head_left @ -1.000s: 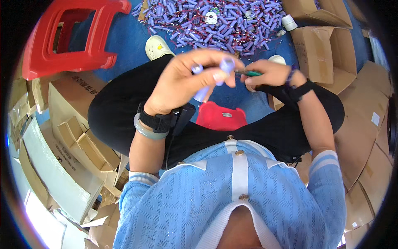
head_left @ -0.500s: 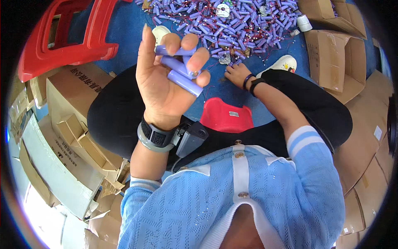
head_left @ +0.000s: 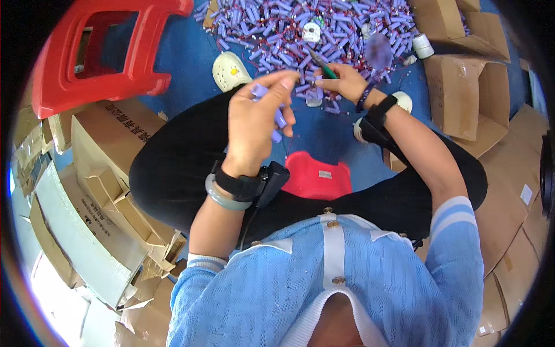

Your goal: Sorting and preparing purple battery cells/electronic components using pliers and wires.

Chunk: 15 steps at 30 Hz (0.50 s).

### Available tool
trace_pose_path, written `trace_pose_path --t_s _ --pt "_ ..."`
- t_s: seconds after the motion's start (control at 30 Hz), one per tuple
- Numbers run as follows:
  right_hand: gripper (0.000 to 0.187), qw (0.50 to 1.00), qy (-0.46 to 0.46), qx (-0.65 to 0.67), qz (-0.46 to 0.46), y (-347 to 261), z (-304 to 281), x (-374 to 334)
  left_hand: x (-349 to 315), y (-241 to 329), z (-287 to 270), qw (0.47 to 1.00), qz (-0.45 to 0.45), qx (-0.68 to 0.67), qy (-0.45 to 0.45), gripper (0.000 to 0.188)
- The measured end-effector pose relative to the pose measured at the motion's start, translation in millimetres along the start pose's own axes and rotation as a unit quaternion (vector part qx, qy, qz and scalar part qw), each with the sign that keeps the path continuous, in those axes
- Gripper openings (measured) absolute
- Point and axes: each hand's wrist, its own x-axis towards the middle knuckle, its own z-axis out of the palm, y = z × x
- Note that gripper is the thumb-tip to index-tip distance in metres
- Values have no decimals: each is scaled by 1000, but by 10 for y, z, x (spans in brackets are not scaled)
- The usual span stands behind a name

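My left hand [head_left: 254, 121] is raised in front of the left knee, its fingers curled round several purple cylindrical battery cells [head_left: 280, 120]. The ends of the cells stick out past the palm and fingers. Farther right, my right hand [head_left: 347, 84] grips a slim green-handled tool [head_left: 329, 72] with a dark pointed tip; its exact kind is hard to make out. That tip points up and left, over the near edge of a wide pile of purple cells with red wires [head_left: 277, 43]. A blurred purplish shape [head_left: 378, 52] shows above the pile, right of the right hand.
A red plastic stool [head_left: 115, 69] lies at the far left. A red plastic seat [head_left: 318, 176] is between my legs. Open cardboard boxes [head_left: 454, 95] stand at the right, more cartons at the left. A white cylindrical container [head_left: 422, 45] sits beside the pile on the blue floor.
My left hand has turned its palm inward and moved slightly right and down, still holding cells. My right hand has risen from the floor and now holds the green-handled tool.
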Motion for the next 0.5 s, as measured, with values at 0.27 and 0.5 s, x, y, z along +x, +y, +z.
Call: trace_pose_path --t_s 0.27,0.5 --pt "21 989 10 -82 -121 -1024 58 -878 -105 -306 206 969 107 210 -80 23" --pt "23 989 5 -38 -141 -1350 207 -1245 -205 -255 192 923 232 294 -89 33"
